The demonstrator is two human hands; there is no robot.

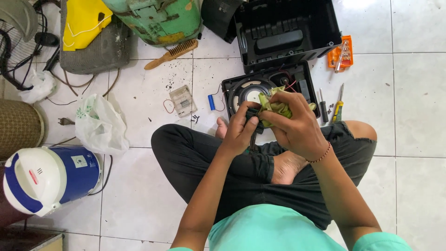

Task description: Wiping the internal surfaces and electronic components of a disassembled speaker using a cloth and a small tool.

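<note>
**Both hands at a small dark part, above crossed legs**

Left hand (pixel 241 132) closes around a small black part (pixel 252 117), held over the lap. Right hand (pixel 293 124) presses a crumpled green cloth (pixel 275 106) against it, fingers curled. Just beyond lies an opened black casing (pixel 306 86) with a round speaker (pixel 248 90). Two screwdrivers (pixel 331 106) rest on the tiled floor (pixel 413 102) to the right; a blue cylindrical cell (pixel 212 102) lies left.

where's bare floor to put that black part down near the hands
Bare tiles lie right of the screwdrivers and bent knee, and lower left between the blue-and-white jug and the leg. Crowded: around the open speaker panel, black case, plastic bag and the clear box.
</note>
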